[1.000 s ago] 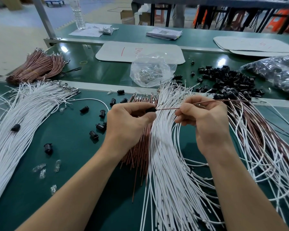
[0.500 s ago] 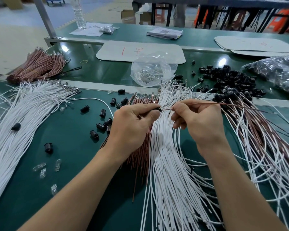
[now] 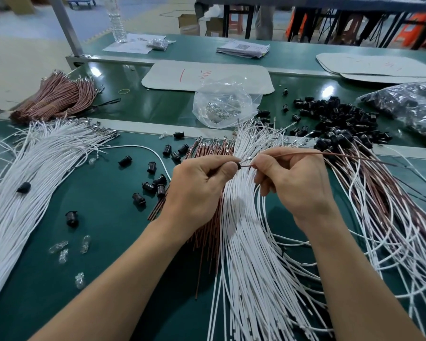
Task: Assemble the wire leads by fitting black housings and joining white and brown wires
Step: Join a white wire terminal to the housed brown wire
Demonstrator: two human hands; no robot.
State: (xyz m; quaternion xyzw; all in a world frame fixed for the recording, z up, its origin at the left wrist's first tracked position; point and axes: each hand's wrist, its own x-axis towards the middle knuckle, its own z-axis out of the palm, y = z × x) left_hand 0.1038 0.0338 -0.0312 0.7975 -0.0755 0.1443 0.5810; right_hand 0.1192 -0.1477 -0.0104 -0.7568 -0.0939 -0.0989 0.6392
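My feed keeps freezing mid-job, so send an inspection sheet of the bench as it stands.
Surface: green bench, parts scattered over it.
Job's things: black housing and brown wire meet between the hands; whether seated, cannot tell; housing pile far right.
Clutter: clear bag, clear bulbs, rubber band.
Grippers: left hand pinches the black housing; right hand pinches the brown wire.
Cables: white wires fanned under the hands; tied brown bundle far left.
Surroundings: rear bench with papers and water bottle.
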